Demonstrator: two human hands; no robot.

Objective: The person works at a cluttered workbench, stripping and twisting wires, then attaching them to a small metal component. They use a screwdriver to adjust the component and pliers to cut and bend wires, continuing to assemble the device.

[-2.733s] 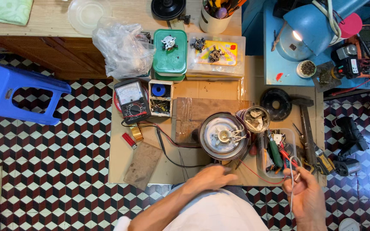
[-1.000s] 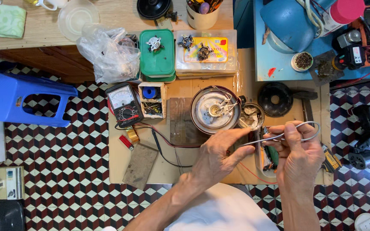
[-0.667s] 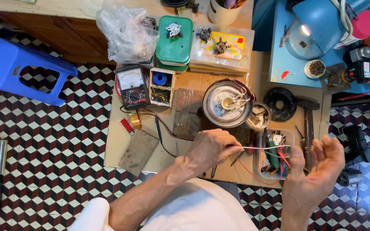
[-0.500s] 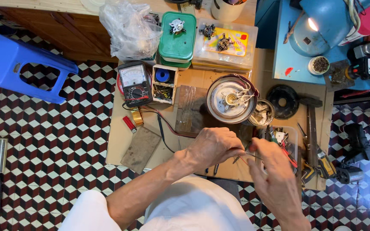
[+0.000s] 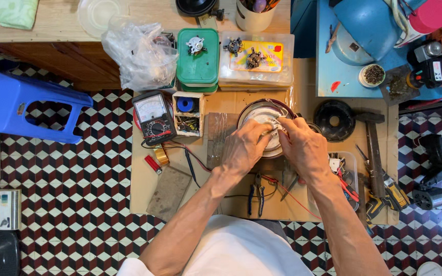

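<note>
Hands meet over the round metal motor housing near the middle of the cardboard-covered table. The left hand lies over the housing's near rim with its fingers curled onto the parts inside; the right hand pinches at the same spot, but what either grip has hold of cannot be told. Things crowd close on both sides: a multimeter and a small parts box to the left, a black round cap and a hammer to the right. Pliers lie just below the wrists. Bare cardboard shows only along the table's near left edge, beside the checkered floor.
</note>
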